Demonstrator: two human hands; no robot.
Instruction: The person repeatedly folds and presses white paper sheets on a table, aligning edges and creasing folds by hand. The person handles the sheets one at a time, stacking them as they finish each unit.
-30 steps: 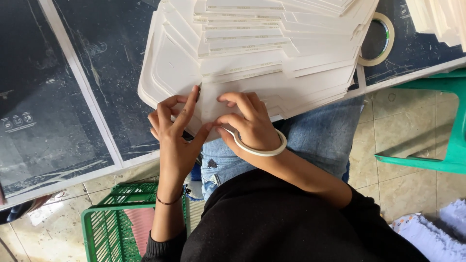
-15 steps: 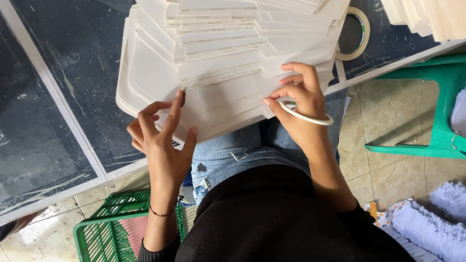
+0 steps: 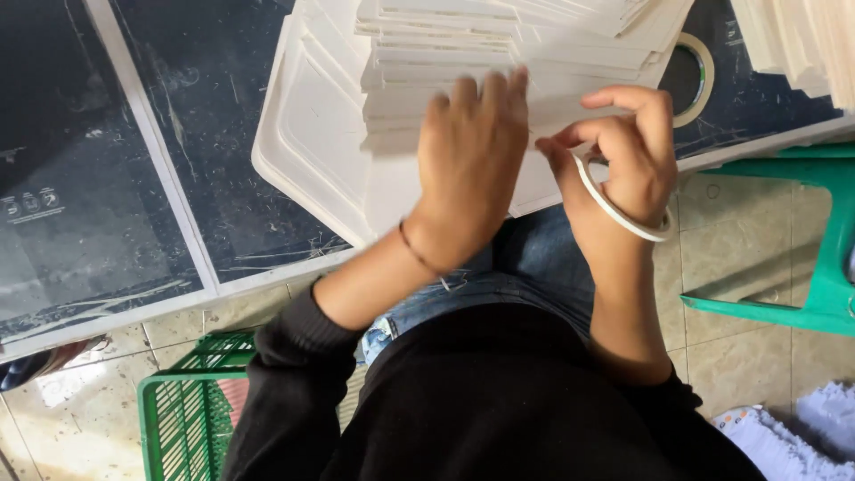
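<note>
Two hands worked white sheet stack [image 3: 499, 53] on tray [image 3: 312, 142], desk edge. Left hand [image 3: 470, 151] lay flat, fingers spread; right hand [image 3: 623, 151] pinched tape ring [image 3: 619, 205]. Probably best: steady stack, keep edges aligned.

A dark table [image 3: 178, 134] with pale strips across its top and a pale front edge carries a wide white tray [image 3: 312, 142] that overhangs that edge. A heap of flat white sheets [image 3: 499, 44] lies in the tray. A roll of tape [image 3: 690, 67] lies flat on the table just right of it. More white sheets [image 3: 802, 40] are stacked at the far right.
</note>
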